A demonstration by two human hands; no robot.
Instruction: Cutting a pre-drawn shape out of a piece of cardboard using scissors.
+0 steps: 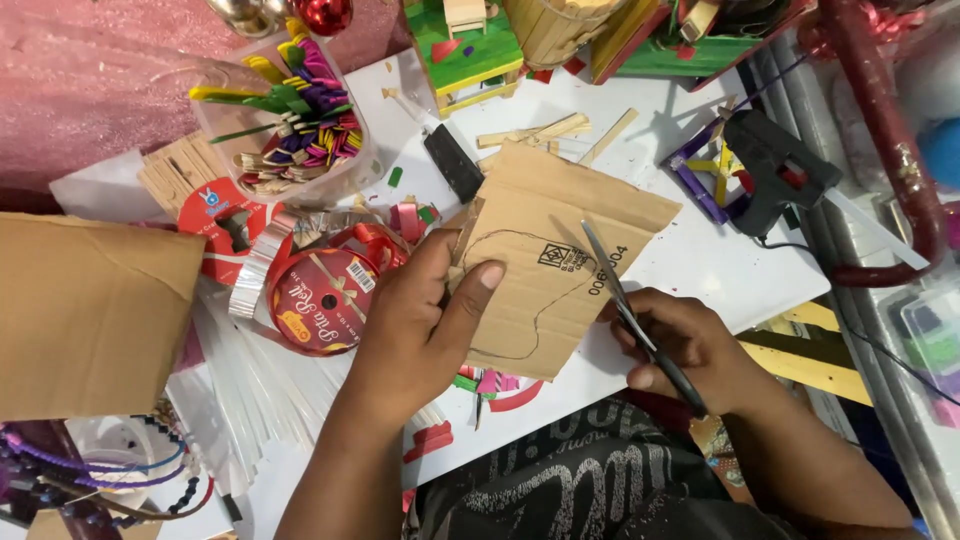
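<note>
Two hands cutting a cardboard piece over a cluttered white counter (700,260)

A large brown cardboard sheet (90,310) lies at the left edge. The cardboard piece (550,250), with a drawn curved outline, is held above the counter's middle, the left hand (420,320) in a pinching grip on its left edge, thumb on top. The right hand (690,345) closes its grip on scissors (635,310), blades over the piece. A black glue gun (775,175) lies well to the right
</note>
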